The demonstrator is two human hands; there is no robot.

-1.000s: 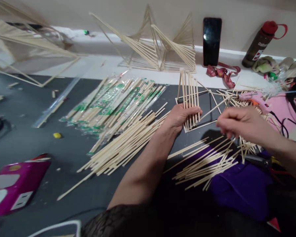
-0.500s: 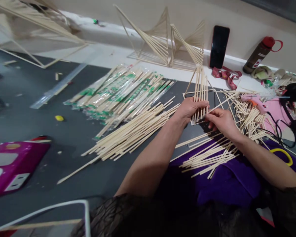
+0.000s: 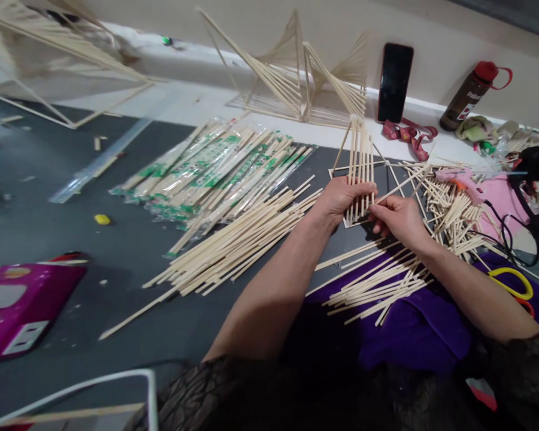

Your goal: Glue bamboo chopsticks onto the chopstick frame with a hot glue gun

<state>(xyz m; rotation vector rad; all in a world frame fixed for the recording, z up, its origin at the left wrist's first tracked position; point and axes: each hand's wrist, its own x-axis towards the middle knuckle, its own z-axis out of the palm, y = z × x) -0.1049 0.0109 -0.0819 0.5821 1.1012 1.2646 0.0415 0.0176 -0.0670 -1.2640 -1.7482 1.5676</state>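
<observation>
Hands meet at the stick frame (image 3: 360,170), standing tilted on the dark table (image 3: 49,227), far right of centre. Your left hand (image 3: 341,200) wraps the upright sticks from the left, fingers curled across them; your right hand (image 3: 397,216) pinches the frame's near lower edge. Squeeze too hard and those thin rows could, I'd judge, splay or snap loose. Loose sticks (image 3: 377,287) lie just near your right wrist on the purple cloth (image 3: 422,341); a dragged forearm could scatter them.
</observation>
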